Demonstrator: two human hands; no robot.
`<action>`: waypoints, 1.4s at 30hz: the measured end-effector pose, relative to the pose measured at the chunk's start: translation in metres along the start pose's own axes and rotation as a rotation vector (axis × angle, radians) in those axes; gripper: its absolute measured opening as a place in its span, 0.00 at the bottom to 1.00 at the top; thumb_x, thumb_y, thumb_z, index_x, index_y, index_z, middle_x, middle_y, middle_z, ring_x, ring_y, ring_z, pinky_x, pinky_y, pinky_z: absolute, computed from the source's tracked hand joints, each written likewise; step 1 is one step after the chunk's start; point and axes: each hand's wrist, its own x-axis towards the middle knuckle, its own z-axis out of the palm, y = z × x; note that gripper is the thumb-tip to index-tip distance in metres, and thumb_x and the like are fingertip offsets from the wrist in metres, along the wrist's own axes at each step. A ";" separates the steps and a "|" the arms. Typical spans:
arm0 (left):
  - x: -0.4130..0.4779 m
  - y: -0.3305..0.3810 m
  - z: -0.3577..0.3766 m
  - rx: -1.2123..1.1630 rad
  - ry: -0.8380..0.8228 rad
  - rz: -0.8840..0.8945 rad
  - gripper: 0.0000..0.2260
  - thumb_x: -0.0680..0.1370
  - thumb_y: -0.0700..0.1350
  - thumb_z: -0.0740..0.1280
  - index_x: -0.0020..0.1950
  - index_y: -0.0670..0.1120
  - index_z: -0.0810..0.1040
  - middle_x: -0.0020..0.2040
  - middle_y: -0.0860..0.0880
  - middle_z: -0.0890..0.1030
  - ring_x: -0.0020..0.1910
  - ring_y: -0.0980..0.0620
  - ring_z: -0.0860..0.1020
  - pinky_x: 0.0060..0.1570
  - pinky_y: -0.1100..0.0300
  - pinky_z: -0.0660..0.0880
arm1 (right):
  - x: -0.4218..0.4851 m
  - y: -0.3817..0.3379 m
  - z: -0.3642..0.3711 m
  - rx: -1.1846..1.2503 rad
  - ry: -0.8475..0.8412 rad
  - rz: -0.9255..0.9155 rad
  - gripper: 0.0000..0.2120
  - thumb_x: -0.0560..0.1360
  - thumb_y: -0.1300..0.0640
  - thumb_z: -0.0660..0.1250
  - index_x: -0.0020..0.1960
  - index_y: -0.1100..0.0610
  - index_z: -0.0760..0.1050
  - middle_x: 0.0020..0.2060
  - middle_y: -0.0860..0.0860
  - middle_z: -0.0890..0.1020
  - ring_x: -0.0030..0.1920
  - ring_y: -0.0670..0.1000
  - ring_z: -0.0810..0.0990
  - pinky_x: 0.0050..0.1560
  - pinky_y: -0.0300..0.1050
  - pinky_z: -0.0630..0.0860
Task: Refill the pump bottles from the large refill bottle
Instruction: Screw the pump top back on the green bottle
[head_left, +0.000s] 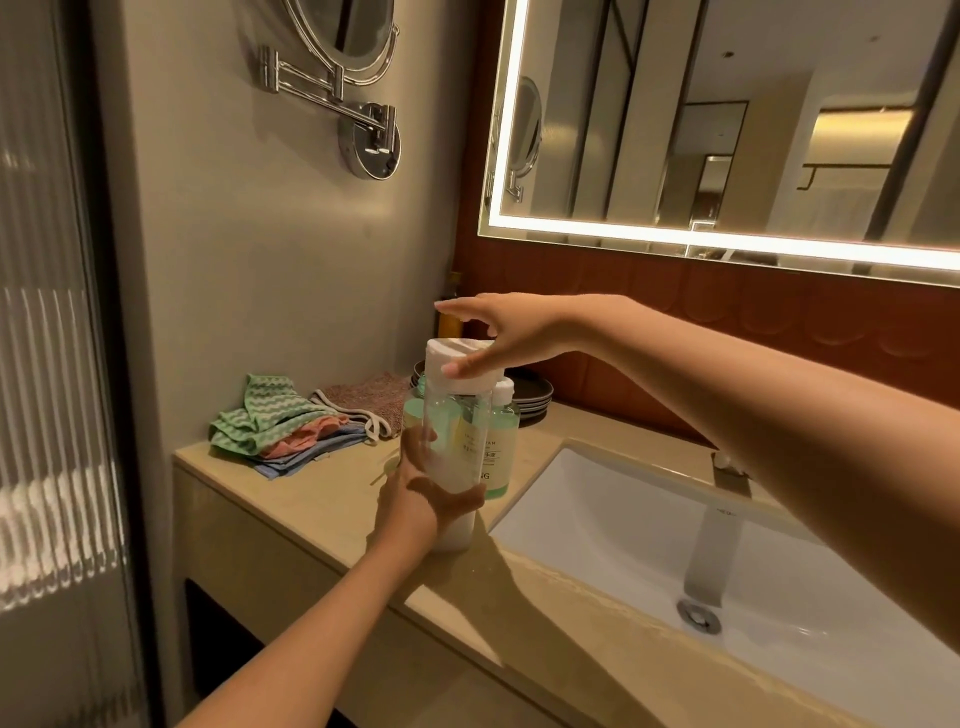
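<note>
Beside the sink (597, 519), left hand (415, 499) grips the clear bottle (452, 441); right hand (493, 332) spread loosely over its cap (457, 358); refilling seems unstarted.

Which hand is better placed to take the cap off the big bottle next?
Right. The right hand already rests on the white cap, while the left hand wraps low around the big bottle, steadying it on the counter.

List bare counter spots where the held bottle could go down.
Free: the counter front strip between the cloth pile and the sink, near the left hand. Crowded: back corner, with the green bottles, dark plates and brown cloth.
</note>
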 end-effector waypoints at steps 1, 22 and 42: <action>-0.001 -0.001 0.001 -0.015 0.017 0.013 0.38 0.63 0.43 0.79 0.66 0.44 0.61 0.63 0.45 0.70 0.64 0.43 0.69 0.63 0.49 0.67 | 0.001 0.000 0.000 0.029 0.001 -0.013 0.37 0.73 0.39 0.64 0.76 0.49 0.53 0.73 0.50 0.64 0.71 0.54 0.65 0.69 0.51 0.63; -0.004 -0.003 0.002 0.044 0.012 0.041 0.37 0.65 0.46 0.77 0.67 0.48 0.59 0.66 0.47 0.69 0.64 0.47 0.69 0.61 0.54 0.67 | 0.018 -0.016 0.014 -0.085 0.103 0.079 0.27 0.74 0.34 0.58 0.65 0.51 0.71 0.58 0.54 0.76 0.49 0.53 0.75 0.45 0.46 0.78; -0.005 -0.019 0.002 0.011 -0.051 0.137 0.51 0.54 0.62 0.74 0.71 0.47 0.56 0.69 0.51 0.62 0.66 0.52 0.64 0.59 0.63 0.64 | 0.005 -0.026 0.057 0.380 0.376 0.231 0.39 0.70 0.36 0.66 0.71 0.56 0.60 0.65 0.57 0.71 0.56 0.55 0.75 0.51 0.48 0.77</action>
